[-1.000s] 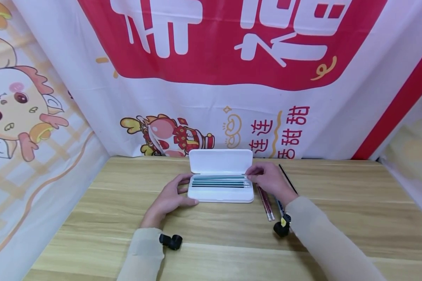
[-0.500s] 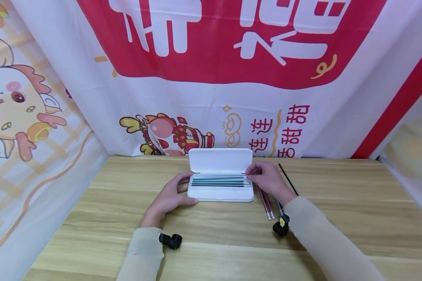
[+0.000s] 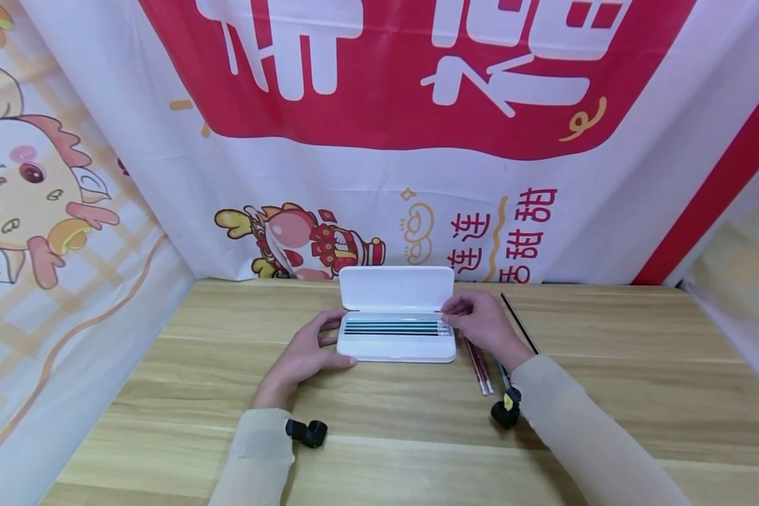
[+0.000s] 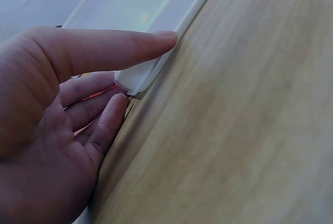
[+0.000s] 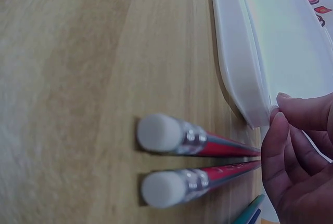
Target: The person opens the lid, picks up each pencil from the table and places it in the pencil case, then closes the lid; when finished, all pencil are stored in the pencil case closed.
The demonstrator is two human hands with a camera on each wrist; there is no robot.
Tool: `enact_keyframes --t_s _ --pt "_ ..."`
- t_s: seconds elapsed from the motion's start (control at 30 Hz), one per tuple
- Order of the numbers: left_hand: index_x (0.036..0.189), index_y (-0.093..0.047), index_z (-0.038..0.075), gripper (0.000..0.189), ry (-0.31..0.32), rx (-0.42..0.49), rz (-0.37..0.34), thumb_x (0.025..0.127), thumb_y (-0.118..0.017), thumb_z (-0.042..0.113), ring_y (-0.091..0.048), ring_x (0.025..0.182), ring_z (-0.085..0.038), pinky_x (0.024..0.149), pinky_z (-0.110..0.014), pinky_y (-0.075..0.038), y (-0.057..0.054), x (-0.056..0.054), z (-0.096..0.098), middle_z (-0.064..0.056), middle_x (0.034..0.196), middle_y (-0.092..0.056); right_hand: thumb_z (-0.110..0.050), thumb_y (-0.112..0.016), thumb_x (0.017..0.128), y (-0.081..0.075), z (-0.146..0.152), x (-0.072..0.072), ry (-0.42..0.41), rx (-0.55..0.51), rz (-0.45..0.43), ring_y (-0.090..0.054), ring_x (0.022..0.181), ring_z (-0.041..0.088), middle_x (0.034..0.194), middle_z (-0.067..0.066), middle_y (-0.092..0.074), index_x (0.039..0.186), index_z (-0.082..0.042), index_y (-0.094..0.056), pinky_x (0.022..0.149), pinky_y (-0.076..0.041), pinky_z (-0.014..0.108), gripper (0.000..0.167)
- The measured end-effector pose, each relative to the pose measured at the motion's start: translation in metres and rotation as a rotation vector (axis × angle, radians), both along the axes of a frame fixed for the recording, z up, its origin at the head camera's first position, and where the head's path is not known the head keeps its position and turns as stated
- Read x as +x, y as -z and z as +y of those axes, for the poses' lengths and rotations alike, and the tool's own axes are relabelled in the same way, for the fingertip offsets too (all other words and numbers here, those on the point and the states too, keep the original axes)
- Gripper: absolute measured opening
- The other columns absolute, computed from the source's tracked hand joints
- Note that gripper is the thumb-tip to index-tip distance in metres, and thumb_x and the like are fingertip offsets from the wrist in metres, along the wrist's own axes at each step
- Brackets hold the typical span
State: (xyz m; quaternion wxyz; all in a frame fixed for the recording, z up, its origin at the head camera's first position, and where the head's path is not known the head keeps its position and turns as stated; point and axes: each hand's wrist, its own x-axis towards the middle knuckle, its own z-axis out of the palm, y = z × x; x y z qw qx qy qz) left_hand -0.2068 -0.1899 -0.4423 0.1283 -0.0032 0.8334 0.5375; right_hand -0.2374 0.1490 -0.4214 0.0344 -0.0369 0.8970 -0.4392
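Observation:
A white pencil case (image 3: 396, 350) lies on the table with its lid (image 3: 396, 289) raised at the back. Several dark green pencils (image 3: 388, 327) rest side by side inside, eraser ends to the right. My left hand (image 3: 305, 355) grips the case's left end; in the left wrist view its thumb (image 4: 119, 50) lies along the front edge, with the other fingers around the end. At the opposite end, the thumb and index finger of my right hand (image 3: 481, 320) pinch the rim near the back corner, close by the pencils' erasers. The right wrist view shows those fingertips (image 5: 283, 98) together at the rim.
Two red pencils (image 3: 478, 365) with white erasers lie on the table right of the case. A blue pencil (image 3: 502, 371) lies partly under my right wrist, and a black one (image 3: 520, 325) sits beyond it. A printed cloth (image 3: 379, 176) hangs behind the table (image 3: 379, 471).
The rearmost green pencil, slanted before with its right end toward my right hand, now lies level with the others. Both hands stay in nearly the same place.

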Motion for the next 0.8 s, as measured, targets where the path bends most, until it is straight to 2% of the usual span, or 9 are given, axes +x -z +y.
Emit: enact_keyframes --t_s 0.17,0.37,0.67,0.8 --pt "0.157 -0.051 0.027 0.087 0.001 -0.001 0.002 0.082 -0.095 0.017 -0.058 0.145 -0.035 0.125 -0.057 -0.045 0.0 0.001 -0.001 -0.009 0.162 -0.053 -0.01 -0.078 0.098 0.0 0.002 0.0 -0.008 -0.03 -0.003 -0.069 0.094 0.021 0.108 0.01 -0.077 0.11 -0.009 -0.077 0.076 -0.059 0.03 0.013" --pt "0.157 -0.051 0.027 0.088 0.007 0.003 0.005 0.082 -0.095 0.018 -0.058 0.145 -0.035 0.125 -0.057 -0.045 0.0 0.001 0.0 -0.009 0.162 -0.053 -0.015 -0.078 0.099 -0.006 0.008 0.006 0.015 -0.098 -0.048 -0.07 0.091 0.021 0.11 0.011 -0.077 0.112 -0.01 -0.077 0.076 -0.063 0.032 0.014" --pt "0.155 -0.053 0.026 0.087 0.003 0.017 0.012 0.08 -0.095 0.015 -0.059 0.144 -0.035 0.124 -0.057 -0.045 0.001 0.0 0.001 -0.009 0.16 -0.054 -0.027 -0.076 0.102 -0.014 0.026 0.029 0.047 -0.194 -0.082 -0.066 0.098 0.028 0.118 0.011 -0.071 0.12 -0.012 -0.075 0.079 -0.062 0.036 0.024" --pt "0.155 -0.053 0.025 0.086 0.004 0.012 0.013 0.08 -0.095 0.015 -0.059 0.144 -0.034 0.124 -0.056 -0.046 0.001 0.001 0.0 -0.009 0.16 -0.054 -0.032 -0.075 0.103 -0.016 0.034 0.04 0.056 -0.195 -0.111 -0.064 0.109 0.027 0.129 0.009 -0.068 0.126 -0.015 -0.074 0.088 -0.06 0.035 0.029"
